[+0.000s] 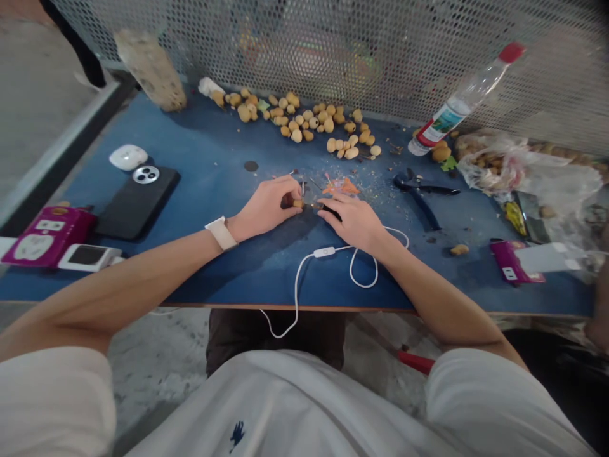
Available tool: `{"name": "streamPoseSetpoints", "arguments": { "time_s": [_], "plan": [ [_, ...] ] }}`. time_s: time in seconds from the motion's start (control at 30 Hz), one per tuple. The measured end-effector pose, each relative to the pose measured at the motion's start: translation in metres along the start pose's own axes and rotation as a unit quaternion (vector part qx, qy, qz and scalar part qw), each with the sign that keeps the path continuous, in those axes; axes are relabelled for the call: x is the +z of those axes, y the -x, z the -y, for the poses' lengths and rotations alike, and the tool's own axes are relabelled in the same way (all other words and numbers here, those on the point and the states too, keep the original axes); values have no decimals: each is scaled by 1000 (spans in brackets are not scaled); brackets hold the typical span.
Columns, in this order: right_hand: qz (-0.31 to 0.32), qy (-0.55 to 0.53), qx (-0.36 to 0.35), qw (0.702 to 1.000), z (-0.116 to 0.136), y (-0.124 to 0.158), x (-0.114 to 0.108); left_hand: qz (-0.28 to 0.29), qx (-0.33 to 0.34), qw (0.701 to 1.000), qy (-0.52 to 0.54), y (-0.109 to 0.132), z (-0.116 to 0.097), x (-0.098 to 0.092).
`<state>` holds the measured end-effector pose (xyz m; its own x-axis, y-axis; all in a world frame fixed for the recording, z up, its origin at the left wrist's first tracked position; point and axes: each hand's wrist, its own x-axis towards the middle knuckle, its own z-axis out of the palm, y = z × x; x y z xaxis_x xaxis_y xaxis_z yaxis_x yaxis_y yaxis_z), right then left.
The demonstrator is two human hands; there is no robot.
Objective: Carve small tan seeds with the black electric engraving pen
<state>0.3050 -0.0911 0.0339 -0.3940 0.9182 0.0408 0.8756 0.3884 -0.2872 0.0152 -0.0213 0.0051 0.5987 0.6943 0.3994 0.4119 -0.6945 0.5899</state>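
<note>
My left hand (264, 207) pinches a small tan nut or seed (298, 204) between finger and thumb, just above the blue table (214, 279). My right hand (354, 222) grips a short dark tool (330, 211), whose tip meets that nut. Beside them lies a scrap of orange material (341, 187), and pale shavings are scattered around. A loose group of several tan nuts (297, 120) lies along the table's back edge. A white cable (323, 252) runs under my right wrist.
A black phone (137, 202), white earbud case (128, 157) and pink packet (47, 236) lie at left. Black-handled pliers (421, 197), a plastic bag of nuts (518, 168) and a red-capped plastic bottle (464, 95) lie at right. Perforated metal mesh (333, 38) stands behind the table.
</note>
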Motion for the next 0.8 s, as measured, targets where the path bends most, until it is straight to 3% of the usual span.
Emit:
{"name": "streamPoseSetpoints", "arguments": {
  "time_s": [0.53, 0.8],
  "plan": [
    [-20, 42, 6, 999, 8, -1, 3, -26, -6, 1000, 12, -2, 8, 8],
    [-20, -14, 3, 1000, 1, -6, 1, -27, -32, 998, 55, 0, 10, 9]
  ]
}}
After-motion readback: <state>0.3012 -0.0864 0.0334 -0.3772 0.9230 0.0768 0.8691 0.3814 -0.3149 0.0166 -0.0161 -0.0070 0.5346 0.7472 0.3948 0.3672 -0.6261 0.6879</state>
